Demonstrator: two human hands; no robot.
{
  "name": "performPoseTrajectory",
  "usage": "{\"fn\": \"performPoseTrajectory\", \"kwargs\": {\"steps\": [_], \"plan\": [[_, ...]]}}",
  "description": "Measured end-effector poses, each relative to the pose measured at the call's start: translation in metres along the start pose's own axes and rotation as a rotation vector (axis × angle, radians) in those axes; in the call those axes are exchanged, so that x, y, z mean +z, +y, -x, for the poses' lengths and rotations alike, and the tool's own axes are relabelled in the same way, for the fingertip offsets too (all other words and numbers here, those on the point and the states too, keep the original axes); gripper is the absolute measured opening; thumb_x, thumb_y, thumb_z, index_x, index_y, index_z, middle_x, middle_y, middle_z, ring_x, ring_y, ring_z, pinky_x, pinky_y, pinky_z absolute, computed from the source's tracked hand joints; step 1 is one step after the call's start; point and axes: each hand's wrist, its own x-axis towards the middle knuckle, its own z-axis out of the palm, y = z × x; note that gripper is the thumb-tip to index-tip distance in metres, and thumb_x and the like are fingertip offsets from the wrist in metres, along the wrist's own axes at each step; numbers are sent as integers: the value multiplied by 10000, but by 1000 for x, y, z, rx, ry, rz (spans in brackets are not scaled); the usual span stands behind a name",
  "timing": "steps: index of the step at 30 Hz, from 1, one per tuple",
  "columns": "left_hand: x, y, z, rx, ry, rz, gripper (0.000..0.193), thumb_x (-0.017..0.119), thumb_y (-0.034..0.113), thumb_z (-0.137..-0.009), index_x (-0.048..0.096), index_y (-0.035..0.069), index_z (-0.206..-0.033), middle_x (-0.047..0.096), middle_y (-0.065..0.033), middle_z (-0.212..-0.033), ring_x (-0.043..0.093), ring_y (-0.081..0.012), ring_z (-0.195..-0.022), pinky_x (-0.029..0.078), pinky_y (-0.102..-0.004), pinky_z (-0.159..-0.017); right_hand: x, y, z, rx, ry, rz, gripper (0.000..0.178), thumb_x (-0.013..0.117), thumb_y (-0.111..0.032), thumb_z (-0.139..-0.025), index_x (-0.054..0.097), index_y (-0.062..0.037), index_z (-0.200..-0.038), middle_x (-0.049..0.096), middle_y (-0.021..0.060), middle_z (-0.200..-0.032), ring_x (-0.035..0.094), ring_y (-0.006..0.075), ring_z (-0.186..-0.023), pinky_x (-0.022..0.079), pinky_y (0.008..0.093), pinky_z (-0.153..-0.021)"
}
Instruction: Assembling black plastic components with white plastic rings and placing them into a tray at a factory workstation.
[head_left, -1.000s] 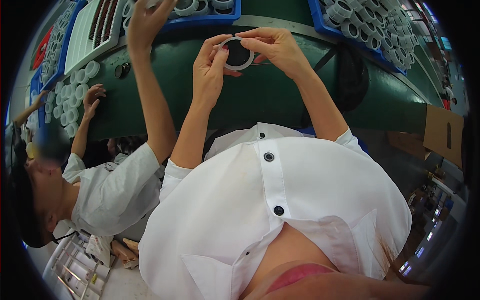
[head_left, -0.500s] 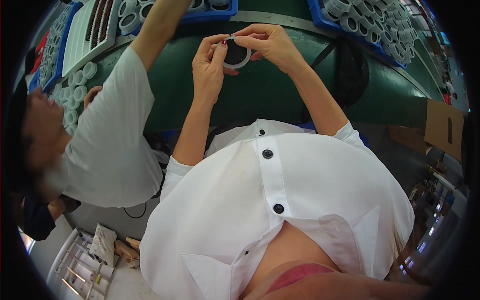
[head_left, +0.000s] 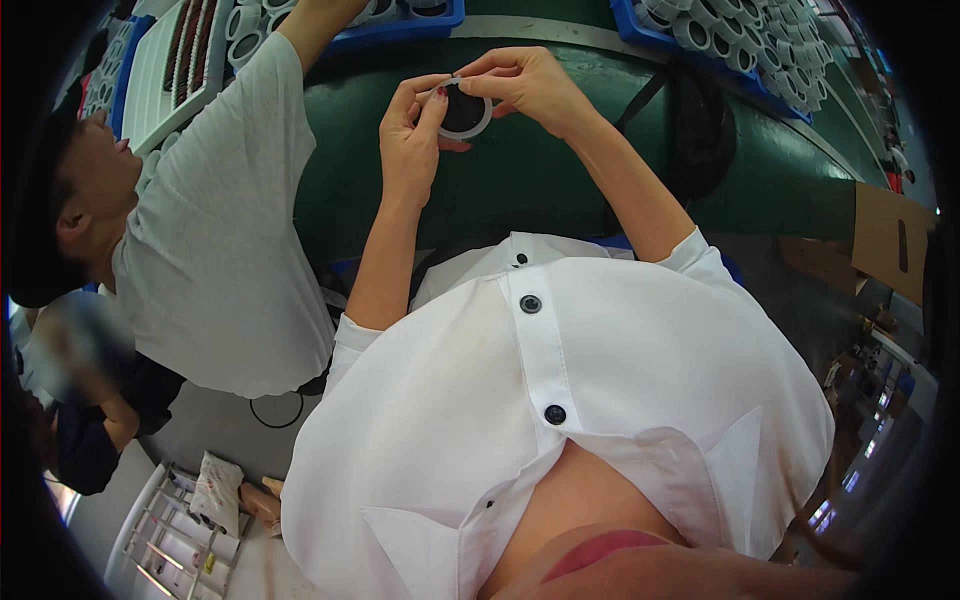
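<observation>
Above the green tabletop I hold a round white plastic ring with a dark centre [head_left: 465, 112] between both hands. My left hand [head_left: 411, 120] grips its left side, with the thumb on the near face and fingers curled behind. My right hand [head_left: 520, 80] pinches the upper rim between thumb and fingertips. Whatever small part may be between those fingertips is too small to tell. The ring is tilted so that its dark round face points toward me.
Blue bins [head_left: 397, 32] of similar white rings line the far side, another blue bin [head_left: 742, 72] at far right. A black bag [head_left: 700, 125] lies right of my hands. On the left a co-worker in a white shirt [head_left: 220, 230] reaches across the table. A cardboard box [head_left: 890, 240] stands at right.
My hands and the ring have shifted slightly left in view, with the grip much the same. The co-worker on the left has leaned farther over the table, covering the loose rings there.
</observation>
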Motion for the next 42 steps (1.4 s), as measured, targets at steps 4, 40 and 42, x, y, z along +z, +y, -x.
{"fn": "performPoseTrajectory", "kwargs": {"steps": [4, 40, 42], "plan": [[-2, -3, -1, -8, 16, -12, 245, 520, 194, -999, 573, 51, -1190, 660, -98, -980, 691, -174, -829, 602, -283, -589, 2, 3, -2, 5, -4, 3, 274, 733, -288, -838, 732, -82, -1019, 717, 59, -902, 663, 146, -824, 514, 279, -668], [-19, 21, -25, 87, 205, -3, 514, 544, 178, -987, 334, 47, -1438, 514, -189, -1262, 613, -207, -1038, 563, -291, -758, -26, -26, -92, -616, -25, 570, 631, 838, -284, -677, 593, -27, -1200, 651, 123, -1118, 620, 220, -1017, 490, 332, -880], [-27, 15, -24, 162, 293, -112, 523, 573, 152, -972, 346, 28, -1427, 509, -191, -1276, 624, -210, -1036, 551, -288, -775, -61, -25, -161, -593, 65, 518, 638, 857, -322, -663, 607, -30, -1172, 672, 109, -1054, 638, 170, -899, 515, 296, -809]]}}
